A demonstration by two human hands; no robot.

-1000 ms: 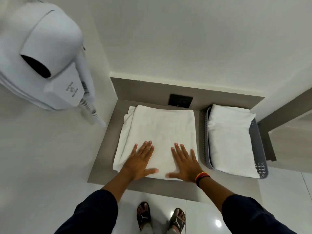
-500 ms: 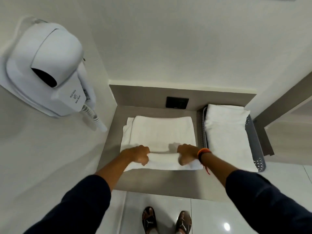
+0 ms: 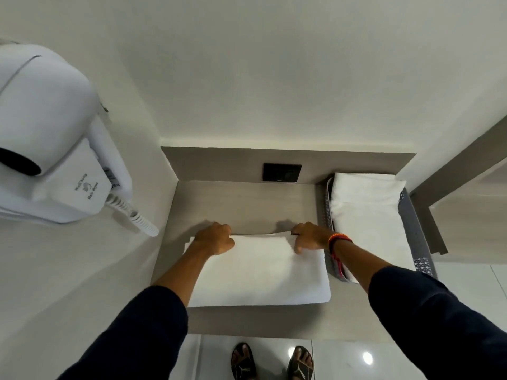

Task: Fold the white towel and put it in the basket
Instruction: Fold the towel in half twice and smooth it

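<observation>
The white towel point(image 3: 260, 272) lies folded into a wide band on the near half of the grey counter point(image 3: 244, 204). My left hand point(image 3: 215, 238) grips its far left corner with curled fingers. My right hand point(image 3: 310, 237), with an orange and red bracelet at the wrist, grips the far right corner. The far edge of the towel is lifted slightly between the hands. The grey perforated basket point(image 3: 413, 229) stands at the right end of the counter, touching the towel's right side, and holds another folded white towel point(image 3: 367, 215).
A white wall-mounted hair dryer point(image 3: 52, 149) with a coiled cord juts out at the left. A black socket plate point(image 3: 282, 172) sits on the back panel. Walls close the counter at the back and left. My sandalled feet point(image 3: 271, 362) stand on glossy floor tiles below.
The hands went from pressing flat on the spread towel to gripping it and folding it over; the towel is now half as deep and lies nearer to me, baring the far counter.
</observation>
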